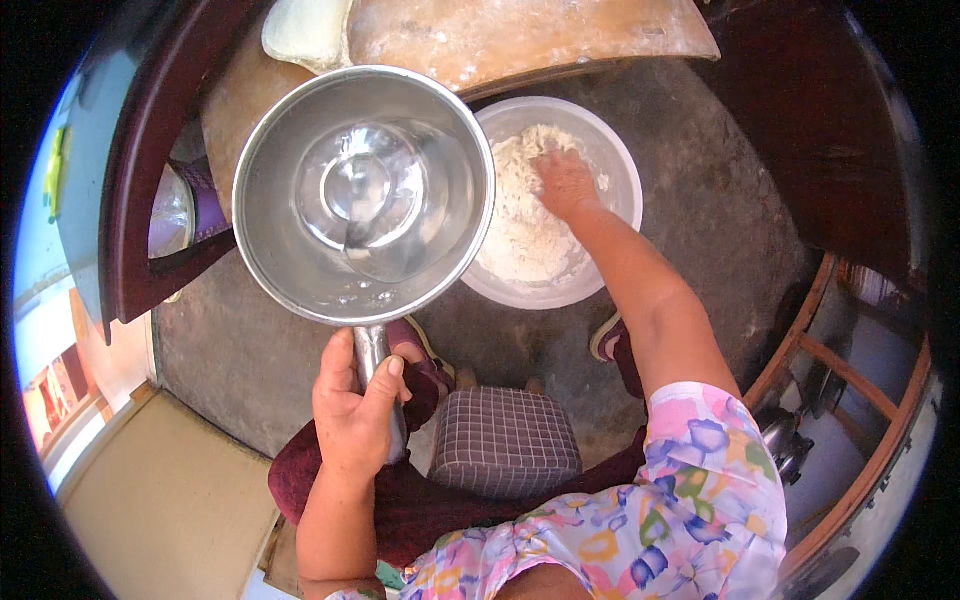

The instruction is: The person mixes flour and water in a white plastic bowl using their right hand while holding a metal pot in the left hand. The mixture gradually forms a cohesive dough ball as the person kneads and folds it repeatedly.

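My left hand [352, 409] grips the tubular handle of a wide stainless-steel water dipper [266, 202]. The dipper is held over the floor, and its rim overlaps the left side of a pale plastic basin [630, 180] in the picture. A few droplets cling to its inner wall; reflections make it hard to tell how much liquid is inside. Crumbly, partly moistened flour [517, 225] lies in the basin. My right hand [566, 180] rests in the flour with its fingers spread and their tips partly hidden. I see nothing held in it.
A flour-dusted wooden board [525, 34] lies beyond the basin, with a whitish bag or cloth [307, 30] at its left. Between my legs is a checked, padded stool [506, 435]. Dark wooden furniture [810, 142] stands at right, above a wood-framed rack [847, 375].
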`<action>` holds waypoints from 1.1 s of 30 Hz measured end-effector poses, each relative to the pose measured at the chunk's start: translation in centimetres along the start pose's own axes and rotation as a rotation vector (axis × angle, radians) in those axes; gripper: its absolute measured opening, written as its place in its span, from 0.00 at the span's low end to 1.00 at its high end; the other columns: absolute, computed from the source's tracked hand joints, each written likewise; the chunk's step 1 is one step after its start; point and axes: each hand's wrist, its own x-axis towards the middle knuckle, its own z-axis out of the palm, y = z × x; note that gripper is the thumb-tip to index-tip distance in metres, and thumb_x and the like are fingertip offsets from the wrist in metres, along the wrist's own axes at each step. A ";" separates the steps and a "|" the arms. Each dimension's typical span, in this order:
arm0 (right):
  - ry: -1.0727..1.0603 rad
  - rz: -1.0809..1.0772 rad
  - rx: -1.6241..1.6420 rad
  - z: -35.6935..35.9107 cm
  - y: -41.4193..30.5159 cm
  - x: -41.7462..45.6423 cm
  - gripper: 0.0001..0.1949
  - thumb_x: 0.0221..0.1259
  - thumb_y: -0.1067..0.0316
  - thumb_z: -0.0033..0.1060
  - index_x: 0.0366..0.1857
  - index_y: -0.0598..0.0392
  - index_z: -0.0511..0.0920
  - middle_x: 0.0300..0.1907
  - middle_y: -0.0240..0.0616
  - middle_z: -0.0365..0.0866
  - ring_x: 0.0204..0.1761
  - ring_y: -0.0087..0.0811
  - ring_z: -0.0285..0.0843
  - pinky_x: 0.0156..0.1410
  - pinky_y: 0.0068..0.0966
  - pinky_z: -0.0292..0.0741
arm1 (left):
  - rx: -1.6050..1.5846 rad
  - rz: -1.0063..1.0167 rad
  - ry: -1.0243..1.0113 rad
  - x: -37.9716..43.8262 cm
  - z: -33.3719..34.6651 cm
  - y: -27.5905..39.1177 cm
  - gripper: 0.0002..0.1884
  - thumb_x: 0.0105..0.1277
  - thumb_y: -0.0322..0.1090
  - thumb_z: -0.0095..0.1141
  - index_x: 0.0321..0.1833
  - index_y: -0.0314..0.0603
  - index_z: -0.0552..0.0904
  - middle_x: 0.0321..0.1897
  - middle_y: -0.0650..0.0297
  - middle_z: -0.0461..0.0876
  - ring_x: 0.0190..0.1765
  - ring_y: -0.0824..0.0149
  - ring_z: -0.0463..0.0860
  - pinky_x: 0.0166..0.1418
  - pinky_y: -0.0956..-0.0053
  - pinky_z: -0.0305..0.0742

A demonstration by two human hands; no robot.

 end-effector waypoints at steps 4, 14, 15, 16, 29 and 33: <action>-0.065 0.176 0.304 4.5 -1.0 -3.7 0.31 0.57 0.61 0.62 0.68 0.46 0.68 0.73 0.56 0.53 0.70 0.55 0.59 0.74 0.46 0.60 | -0.037 -0.014 -0.055 0.0 -0.3 0.1 0.20 0.68 0.24 0.54 0.62 0.29 0.68 0.38 0.58 0.83 0.31 0.77 0.74 0.36 0.82 0.72; -0.170 -0.219 -0.187 5.8 -4.7 -2.7 0.30 0.65 0.50 0.54 0.71 0.44 0.63 0.75 0.39 0.56 0.75 0.46 0.53 0.75 0.64 0.41 | -0.006 -0.014 -0.027 0.1 0.2 0.1 0.19 0.66 0.23 0.56 0.59 0.33 0.71 0.34 0.65 0.76 0.29 0.74 0.75 0.33 0.80 0.73; -0.083 -0.160 -0.121 4.7 -3.8 -1.7 0.31 0.65 0.46 0.52 0.70 0.45 0.64 0.75 0.40 0.57 0.76 0.45 0.51 0.75 0.65 0.41 | -0.012 -0.019 -0.018 0.0 0.1 -0.1 0.19 0.66 0.23 0.56 0.60 0.33 0.71 0.34 0.65 0.76 0.29 0.74 0.75 0.33 0.80 0.74; -0.088 -0.087 -0.066 3.0 -3.0 -1.3 0.31 0.66 0.44 0.51 0.70 0.48 0.65 0.75 0.42 0.56 0.75 0.46 0.53 0.75 0.62 0.44 | -0.022 -0.020 -0.008 -0.1 0.0 -0.2 0.19 0.66 0.23 0.56 0.60 0.33 0.71 0.34 0.65 0.76 0.29 0.74 0.75 0.33 0.80 0.74; -0.310 -0.219 -0.293 2.5 -3.5 -1.7 0.30 0.62 0.42 0.54 0.67 0.43 0.69 0.72 0.37 0.61 0.72 0.43 0.59 0.76 0.53 0.45 | -0.025 -0.017 -0.004 0.1 0.0 0.0 0.18 0.66 0.23 0.55 0.59 0.32 0.72 0.33 0.65 0.76 0.29 0.74 0.75 0.32 0.80 0.73; -0.151 0.094 0.080 2.6 1.9 -1.9 0.30 0.61 0.45 0.56 0.67 0.43 0.69 0.72 0.44 0.60 0.74 0.44 0.53 0.77 0.47 0.47 | -0.013 -0.040 -0.037 0.0 -0.5 0.2 0.18 0.67 0.23 0.55 0.59 0.32 0.71 0.37 0.62 0.80 0.30 0.76 0.75 0.34 0.81 0.73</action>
